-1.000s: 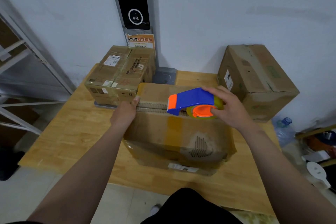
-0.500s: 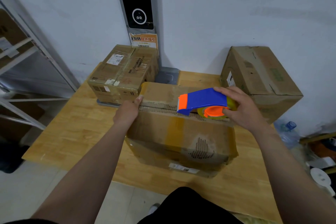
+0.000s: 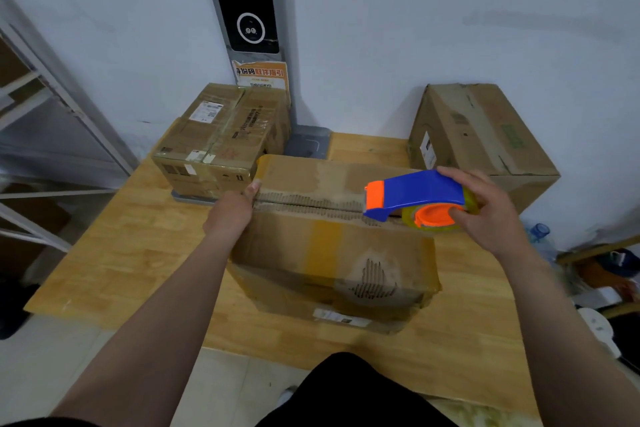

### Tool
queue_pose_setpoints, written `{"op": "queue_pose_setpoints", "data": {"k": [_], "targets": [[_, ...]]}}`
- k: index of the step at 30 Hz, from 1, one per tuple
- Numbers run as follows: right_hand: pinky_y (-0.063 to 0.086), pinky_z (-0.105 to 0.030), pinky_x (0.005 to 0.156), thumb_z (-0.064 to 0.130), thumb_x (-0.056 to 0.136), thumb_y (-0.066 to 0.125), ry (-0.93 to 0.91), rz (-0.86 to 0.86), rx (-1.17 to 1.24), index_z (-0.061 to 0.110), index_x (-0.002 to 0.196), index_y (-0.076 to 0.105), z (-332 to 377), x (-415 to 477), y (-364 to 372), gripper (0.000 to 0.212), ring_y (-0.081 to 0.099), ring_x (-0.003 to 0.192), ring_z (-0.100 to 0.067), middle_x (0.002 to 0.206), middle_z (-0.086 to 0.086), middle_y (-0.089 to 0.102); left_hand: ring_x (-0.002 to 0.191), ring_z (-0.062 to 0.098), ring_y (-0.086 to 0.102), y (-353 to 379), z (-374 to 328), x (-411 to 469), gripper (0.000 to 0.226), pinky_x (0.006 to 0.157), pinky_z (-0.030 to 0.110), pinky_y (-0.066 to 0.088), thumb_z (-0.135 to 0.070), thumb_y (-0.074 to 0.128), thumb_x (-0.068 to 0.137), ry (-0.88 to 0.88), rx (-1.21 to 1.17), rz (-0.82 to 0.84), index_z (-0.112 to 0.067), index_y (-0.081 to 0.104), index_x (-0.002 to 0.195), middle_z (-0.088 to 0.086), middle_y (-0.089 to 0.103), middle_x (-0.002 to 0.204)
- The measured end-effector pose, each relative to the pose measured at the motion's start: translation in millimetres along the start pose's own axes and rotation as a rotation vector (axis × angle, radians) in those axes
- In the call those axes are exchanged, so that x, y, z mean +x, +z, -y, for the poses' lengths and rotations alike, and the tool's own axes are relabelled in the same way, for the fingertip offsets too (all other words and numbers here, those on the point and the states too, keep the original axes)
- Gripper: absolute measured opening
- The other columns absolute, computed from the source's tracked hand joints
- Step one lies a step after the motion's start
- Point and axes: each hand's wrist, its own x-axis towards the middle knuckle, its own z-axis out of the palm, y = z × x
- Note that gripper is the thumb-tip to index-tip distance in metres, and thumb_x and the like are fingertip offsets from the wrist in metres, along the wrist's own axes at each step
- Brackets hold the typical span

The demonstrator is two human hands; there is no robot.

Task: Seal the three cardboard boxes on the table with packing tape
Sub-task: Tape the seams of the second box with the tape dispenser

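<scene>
A worn cardboard box (image 3: 329, 253) lies in the middle of the wooden table (image 3: 114, 253), its top flaps meeting in a ragged seam. My right hand (image 3: 485, 215) grips a blue and orange tape dispenser (image 3: 415, 198) with a roll of clear tape, held over the right end of that seam. My left hand (image 3: 232, 211) presses on the box's left end, thumb at the seam. A second box (image 3: 221, 139) with labels sits at the back left. A third box (image 3: 481, 139) stands tilted at the back right.
A grey pillar with a dark screen (image 3: 249, 10) and an orange notice stands against the white wall behind the table. A metal shelf frame (image 3: 41, 135) is on the left. A plastic bottle (image 3: 538, 232) and clutter lie low on the right.
My right hand has drawn the dispenser to the right along the seam, from the box's middle toward its right end. My left hand has kept its place.
</scene>
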Motion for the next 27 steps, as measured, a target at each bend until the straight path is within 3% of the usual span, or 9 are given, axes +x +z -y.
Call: {"op": "queue_pose_setpoints", "data": {"k": [3,7,10,11,14,15,17,21,27], "targets": [[0.037,-0.006,0.082,-0.026,0.068,0.064,-0.017,0.002,-0.050,0.032,0.135,0.057,-3,-4,1,0.089,0.052,0.099,0.009,0.115,0.015,0.052,0.124,0.042,0.055,4,3,7,0.081,0.101,0.050,0.043,-0.074,0.031,0.098,0.018,0.041,-0.006,-0.004,0.060,0.128,0.023,0.060,0.134],[0.037,-0.007,0.089,-0.027,0.069,0.059,0.015,-0.023,-0.021,0.029,0.135,0.059,-2,-2,6,0.086,0.052,0.107,0.009,0.117,0.008,0.053,0.112,0.041,0.060,6,4,11,0.071,0.097,0.051,0.047,-0.067,0.027,0.102,0.088,0.089,-0.026,-0.009,0.066,0.115,0.020,0.066,0.119],[0.038,-0.008,0.087,-0.026,0.072,0.058,0.032,-0.034,-0.012,0.033,0.134,0.058,-1,-5,9,0.085,0.052,0.107,0.007,0.117,0.005,0.051,0.118,0.039,0.057,6,3,-1,0.050,0.093,0.050,0.047,-0.048,0.034,0.108,0.220,0.051,-0.112,-0.010,0.052,0.135,0.016,0.061,0.128],[0.038,-0.007,0.086,-0.026,0.073,0.058,0.041,-0.036,-0.004,0.034,0.134,0.057,0,-5,9,0.085,0.051,0.106,0.007,0.117,0.007,0.051,0.126,0.038,0.052,6,3,-9,0.047,0.099,0.053,0.045,-0.044,0.036,0.108,0.292,0.061,-0.129,-0.011,0.046,0.140,0.015,0.057,0.136],[0.038,-0.007,0.084,-0.026,0.074,0.056,0.057,-0.025,0.013,0.038,0.133,0.056,1,-3,10,0.087,0.052,0.107,0.006,0.119,0.013,0.049,0.158,0.026,0.005,10,8,-31,0.064,0.123,0.061,0.007,-0.052,0.027,0.108,0.463,0.316,-0.007,-0.015,0.021,0.160,0.008,0.012,0.171],[0.039,-0.007,0.083,-0.026,0.075,0.056,0.061,-0.022,0.015,0.040,0.133,0.055,1,-2,10,0.087,0.052,0.106,0.005,0.119,0.014,0.049,0.158,0.021,-0.010,12,12,-36,0.073,0.124,0.058,-0.003,-0.058,0.020,0.107,0.457,0.410,0.067,-0.015,0.007,0.164,0.003,-0.006,0.172],[0.039,-0.008,0.081,-0.025,0.076,0.055,0.069,-0.020,0.019,0.044,0.132,0.055,0,-2,9,0.088,0.053,0.105,0.002,0.118,0.013,0.050,0.155,0.019,-0.021,14,17,-44,0.086,0.124,0.055,-0.007,-0.069,0.009,0.100,0.444,0.542,0.148,-0.013,-0.009,0.163,0.002,-0.024,0.168],[0.040,-0.012,0.082,-0.024,0.078,0.055,0.079,-0.017,0.021,0.044,0.132,0.055,-1,-3,11,0.087,0.053,0.106,-0.001,0.116,0.006,0.048,0.155,0.022,-0.023,23,8,-61,0.103,0.125,0.054,-0.008,-0.080,-0.003,0.087,0.514,0.673,0.127,-0.009,-0.013,0.161,0.008,-0.025,0.167],[0.040,-0.013,0.082,-0.023,0.077,0.052,0.079,-0.011,0.019,0.051,0.127,0.054,6,-1,15,0.089,0.052,0.105,-0.003,0.116,-0.004,0.048,0.154,0.022,-0.022,60,-24,-93,0.108,0.127,0.052,-0.004,-0.085,-0.002,0.084,0.691,0.700,0.198,-0.010,-0.012,0.161,0.008,-0.024,0.167]]}}
